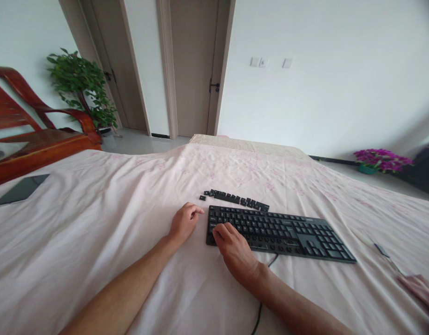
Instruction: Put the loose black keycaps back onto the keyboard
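A black keyboard [284, 231] lies on a pale pink sheet [113, 223]. Behind its top edge runs a row of several loose black keycaps [235, 198], with one keycap [202, 197] lying apart at the left end. My right hand [235, 251] rests on the keyboard's near left corner, fingers curled down onto the keys. My left hand [184, 223] lies on the sheet just left of the keyboard, fingers loosely curled together, and whether they hold anything is hidden. The keyboard's cable [261, 298] trails toward me.
A dark flat tablet-like slab [21, 189] lies at the far left of the sheet. A red wooden chair [36, 135] and a green plant [82, 86] stand behind it. Purple flowers [381, 159] sit far right. A small dark object [381, 250] and pink cloth [419, 288] lie at the right edge.
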`<state>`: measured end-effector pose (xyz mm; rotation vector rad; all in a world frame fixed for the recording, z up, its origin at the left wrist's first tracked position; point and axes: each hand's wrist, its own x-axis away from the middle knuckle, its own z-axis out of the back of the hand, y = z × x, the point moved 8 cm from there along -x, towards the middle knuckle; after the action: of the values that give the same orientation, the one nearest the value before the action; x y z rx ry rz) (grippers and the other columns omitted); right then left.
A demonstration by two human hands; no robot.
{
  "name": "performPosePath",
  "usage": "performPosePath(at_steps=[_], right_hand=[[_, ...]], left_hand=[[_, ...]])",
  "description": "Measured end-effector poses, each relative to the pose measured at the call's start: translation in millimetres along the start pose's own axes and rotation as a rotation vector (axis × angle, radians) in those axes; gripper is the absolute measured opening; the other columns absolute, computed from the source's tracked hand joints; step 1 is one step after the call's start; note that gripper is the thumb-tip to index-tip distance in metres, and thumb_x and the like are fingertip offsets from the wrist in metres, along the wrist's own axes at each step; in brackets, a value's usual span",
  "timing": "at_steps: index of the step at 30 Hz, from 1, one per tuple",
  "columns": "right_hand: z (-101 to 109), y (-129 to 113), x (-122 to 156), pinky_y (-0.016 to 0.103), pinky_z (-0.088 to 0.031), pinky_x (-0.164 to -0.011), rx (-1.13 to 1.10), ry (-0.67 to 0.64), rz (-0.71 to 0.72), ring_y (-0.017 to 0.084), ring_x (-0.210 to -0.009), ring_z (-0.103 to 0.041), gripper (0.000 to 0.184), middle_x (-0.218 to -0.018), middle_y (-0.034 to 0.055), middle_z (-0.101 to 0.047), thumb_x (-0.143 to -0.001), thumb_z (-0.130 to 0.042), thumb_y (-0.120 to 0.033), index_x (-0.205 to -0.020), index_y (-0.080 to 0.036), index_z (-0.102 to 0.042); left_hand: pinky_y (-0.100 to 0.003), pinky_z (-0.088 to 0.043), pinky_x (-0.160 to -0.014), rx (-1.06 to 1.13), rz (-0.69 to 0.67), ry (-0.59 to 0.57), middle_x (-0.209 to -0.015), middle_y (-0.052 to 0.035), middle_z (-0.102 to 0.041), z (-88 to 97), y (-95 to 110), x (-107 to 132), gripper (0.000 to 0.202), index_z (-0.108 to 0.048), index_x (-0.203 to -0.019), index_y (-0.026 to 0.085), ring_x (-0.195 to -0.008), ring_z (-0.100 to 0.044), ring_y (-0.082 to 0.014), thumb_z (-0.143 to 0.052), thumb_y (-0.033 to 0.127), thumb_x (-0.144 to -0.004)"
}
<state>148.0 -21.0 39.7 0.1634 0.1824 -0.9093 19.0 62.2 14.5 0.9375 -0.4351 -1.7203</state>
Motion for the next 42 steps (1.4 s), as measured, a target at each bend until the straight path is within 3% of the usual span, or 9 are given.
performPosePath(at_steps=[6,11,14,20,25,33,42], right_hand=[[2,4,2,0.032,-0.048,-0.073,-0.074,0.034,-0.001,0.019,-0.082,-0.052,0.019,-0.092,0.0053,-0.059,-0.085,-0.050,-0.004,-0.089,-0.016,-0.064],[13,37,8,0.028,-0.047,-0.084,-0.433,0.234,-0.131,0.017,-0.094,-0.054,0.028,-0.103,0.0049,-0.060,-0.087,-0.049,-0.007,-0.099,-0.023,-0.069],[17,49,10,0.030,-0.047,-0.086,-0.489,0.287,-0.197,0.018,-0.094,-0.055,0.024,-0.100,0.0058,-0.060,-0.086,-0.055,-0.014,-0.102,-0.023,-0.070],[14,39,13,0.029,-0.047,-0.079,-0.384,0.215,-0.158,0.018,-0.089,-0.053,0.021,-0.095,0.0055,-0.061,-0.086,-0.059,-0.018,-0.102,-0.025,-0.071],[8,36,12,0.027,-0.044,-0.074,-0.273,0.185,-0.132,0.016,-0.084,-0.052,0.018,-0.090,0.0033,-0.060,-0.090,-0.054,-0.018,-0.093,-0.025,-0.071],[7,27,11,0.029,-0.039,-0.075,-0.108,0.143,-0.025,0.016,-0.084,-0.050,0.017,-0.089,0.0031,-0.059,-0.093,-0.051,-0.026,-0.100,-0.023,-0.067],[6,12,8,0.033,-0.036,-0.068,0.018,0.063,0.011,0.019,-0.078,-0.047,0.012,-0.086,0.0039,-0.057,-0.091,-0.052,-0.018,-0.095,-0.018,-0.063]], left_hand=[[-0.026,-0.047,-0.084,-0.021,-0.003,-0.008,-0.092,-0.0009,-0.066,-0.9,2,3,0.029,-0.069,-0.083,0.021,-0.088,-0.061,-0.0139,-0.047,0.003,-0.075],[-0.025,-0.047,-0.080,0.017,-0.027,-0.005,-0.092,-0.0013,-0.065,-0.9,2,3,0.030,-0.069,-0.084,0.021,-0.087,-0.061,-0.0131,-0.046,0.004,-0.076],[-0.023,-0.048,-0.077,0.068,-0.024,-0.016,-0.092,-0.0016,-0.065,-0.1,4,2,0.028,-0.069,-0.085,0.020,-0.085,-0.061,-0.0121,-0.047,0.006,-0.076],[-0.020,-0.047,-0.065,0.144,-0.007,-0.093,-0.092,-0.0009,-0.065,3.3,22,3,0.018,-0.069,-0.084,0.020,-0.072,-0.060,-0.0099,-0.053,0.013,-0.077],[-0.022,-0.047,-0.065,0.154,-0.010,-0.221,-0.088,-0.0007,-0.064,-4.9,35,9,0.010,-0.070,-0.080,0.020,-0.069,-0.060,-0.0106,-0.061,0.022,-0.075],[-0.025,-0.045,-0.067,0.045,0.126,-0.165,-0.088,-0.0015,-0.063,-14.7,16,16,0.021,-0.064,-0.081,0.018,-0.070,-0.057,-0.0125,-0.073,0.029,-0.066],[-0.025,-0.043,-0.068,0.033,0.156,-0.256,-0.087,-0.0016,-0.064,-27.7,5,9,0.025,-0.060,-0.085,0.019,-0.078,-0.058,-0.0156,-0.070,0.030,-0.066]])
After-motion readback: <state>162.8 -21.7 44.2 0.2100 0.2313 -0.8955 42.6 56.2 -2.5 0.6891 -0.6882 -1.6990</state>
